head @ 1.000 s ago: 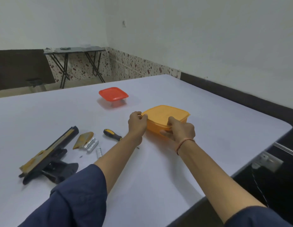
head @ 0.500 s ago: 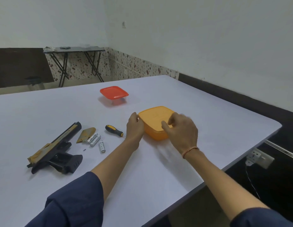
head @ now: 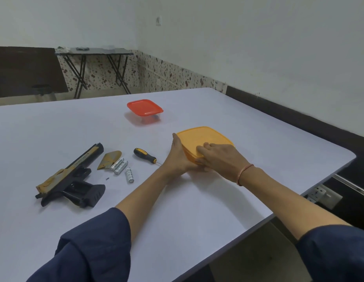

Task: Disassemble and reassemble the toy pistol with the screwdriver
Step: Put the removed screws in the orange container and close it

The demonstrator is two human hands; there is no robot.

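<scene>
The black and gold toy pistol (head: 69, 178) lies on its side at the left of the white table (head: 197, 210). Beside it are a gold cover piece (head: 109, 159), three loose batteries (head: 122, 167) and a tiny screw (head: 107, 178). The black and yellow screwdriver (head: 145, 155) lies to their right, with no hand on it. My left hand (head: 178, 157) grips the left side of an orange lidded container (head: 205, 137). My right hand (head: 219, 159) covers its near corner, fingers bent on the lid and thumb at the edge.
A clear container with a red lid (head: 145, 110) stands farther back at mid-table. The table's right edge (head: 311, 188) drops off close to my right forearm, with a wall socket (head: 323, 195) below it. A folding table (head: 95, 53) stands by the far wall.
The orange container has been drawn nearer and to the left. My right hand moved from its side onto the lid's near corner. My left hand stayed on its left side.
</scene>
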